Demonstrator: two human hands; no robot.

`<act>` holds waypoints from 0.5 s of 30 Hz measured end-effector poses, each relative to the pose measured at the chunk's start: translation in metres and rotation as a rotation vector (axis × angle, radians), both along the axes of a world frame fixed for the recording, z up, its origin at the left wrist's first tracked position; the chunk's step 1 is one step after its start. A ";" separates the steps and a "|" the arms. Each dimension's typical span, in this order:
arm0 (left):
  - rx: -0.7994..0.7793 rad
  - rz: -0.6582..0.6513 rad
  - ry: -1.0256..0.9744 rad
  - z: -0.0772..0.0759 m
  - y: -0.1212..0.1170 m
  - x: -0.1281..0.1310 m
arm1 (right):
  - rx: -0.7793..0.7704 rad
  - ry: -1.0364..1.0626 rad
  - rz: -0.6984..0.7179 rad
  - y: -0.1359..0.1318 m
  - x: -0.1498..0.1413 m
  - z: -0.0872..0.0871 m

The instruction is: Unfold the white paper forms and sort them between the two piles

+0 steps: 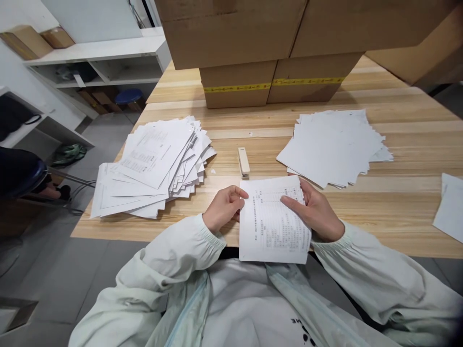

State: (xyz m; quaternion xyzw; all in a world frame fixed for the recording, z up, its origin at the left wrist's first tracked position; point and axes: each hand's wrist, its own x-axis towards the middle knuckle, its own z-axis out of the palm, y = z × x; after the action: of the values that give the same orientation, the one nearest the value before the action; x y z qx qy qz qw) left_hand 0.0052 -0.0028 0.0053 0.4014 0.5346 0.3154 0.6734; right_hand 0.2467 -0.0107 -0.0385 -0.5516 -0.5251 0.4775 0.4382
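Printed paper sheets (pixel 274 221) are held up in front of me at the table's front edge, their text turned sideways. My right hand (pixel 315 208) grips their right side, thumb on the face and fingers behind. At the left edge, my left hand (pixel 224 207) is closed, with thumb and forefinger pinching the paper's margin; its other fingers are curled. Just beyond the sheets lies a cream stapler (pixel 243 163), touched by neither hand. To its left is a messy pile of printed papers (pixel 155 154); to its right, a pile of papers with blank sides up (pixel 331 144).
Stacked cardboard boxes (pixel 238 84) with yellow tape stand at the back of the wooden table (pixel 405 207). Another sheet (pixel 450 207) lies at the right edge. White shelves (pixel 108 50) and a blue stool (pixel 129 96) are at the left rear.
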 end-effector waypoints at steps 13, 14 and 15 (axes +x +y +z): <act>-0.082 0.051 0.012 -0.002 0.028 0.007 | 0.433 -0.746 -0.146 0.048 0.018 0.038; -0.085 0.051 0.005 -0.002 0.028 0.007 | 0.503 -0.789 -0.156 0.057 0.013 0.050; -0.087 0.052 -0.001 -0.002 0.029 0.007 | 0.565 -0.813 -0.127 0.067 0.004 0.060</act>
State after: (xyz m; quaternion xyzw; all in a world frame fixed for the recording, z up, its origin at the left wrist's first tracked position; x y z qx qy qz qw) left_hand 0.0121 0.0258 0.0037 0.3576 0.5577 0.3094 0.6822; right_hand 0.2511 0.0565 0.0215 -0.5838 -0.7276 0.0351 0.3586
